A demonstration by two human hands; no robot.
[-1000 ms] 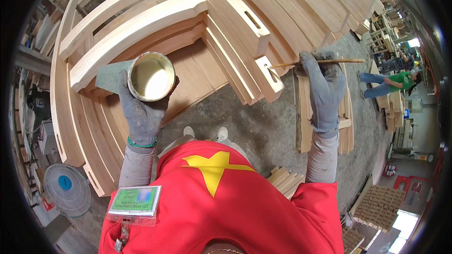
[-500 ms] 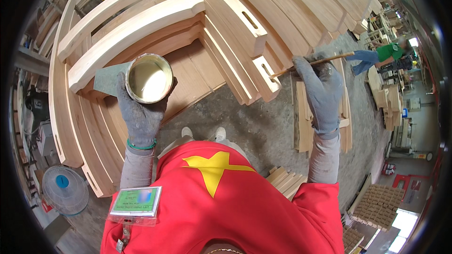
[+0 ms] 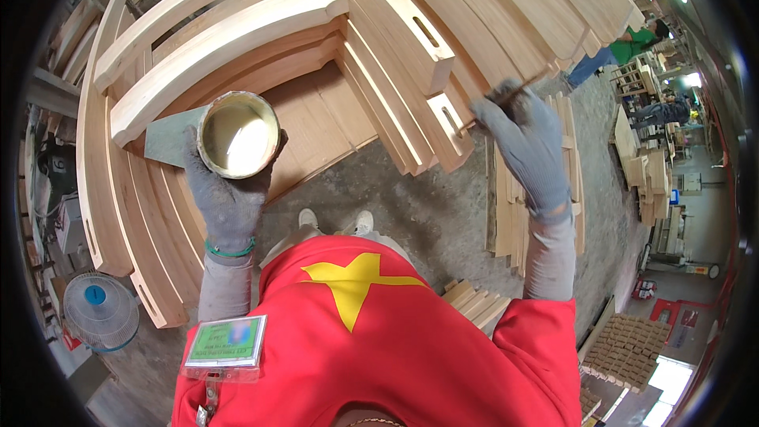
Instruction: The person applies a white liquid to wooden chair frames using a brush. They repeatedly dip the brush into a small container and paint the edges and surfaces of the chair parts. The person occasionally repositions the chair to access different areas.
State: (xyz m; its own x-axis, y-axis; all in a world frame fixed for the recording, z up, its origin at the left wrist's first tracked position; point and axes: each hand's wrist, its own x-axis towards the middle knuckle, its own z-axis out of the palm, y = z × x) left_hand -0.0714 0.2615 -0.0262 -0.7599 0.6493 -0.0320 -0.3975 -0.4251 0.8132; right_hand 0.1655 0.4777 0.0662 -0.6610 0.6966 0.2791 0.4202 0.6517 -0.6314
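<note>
Left of centre, a cup (image 3: pixel 217 128) is clasped by the left hand (image 3: pixel 229 209); right of centre, a blurred stick (image 3: pixel 514 96) is pinched by the right hand (image 3: pixel 528 146). Pale liquid (image 3: pixel 247 146) could be spilled by tilting the cup.

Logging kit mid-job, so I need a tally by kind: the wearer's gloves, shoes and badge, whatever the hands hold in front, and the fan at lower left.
Grey gloves: 2
Open round container: 1
Thin stick, partly hidden: 1
White shoes: 2
Badge: 1
Fan: 1
Total: 8
</note>
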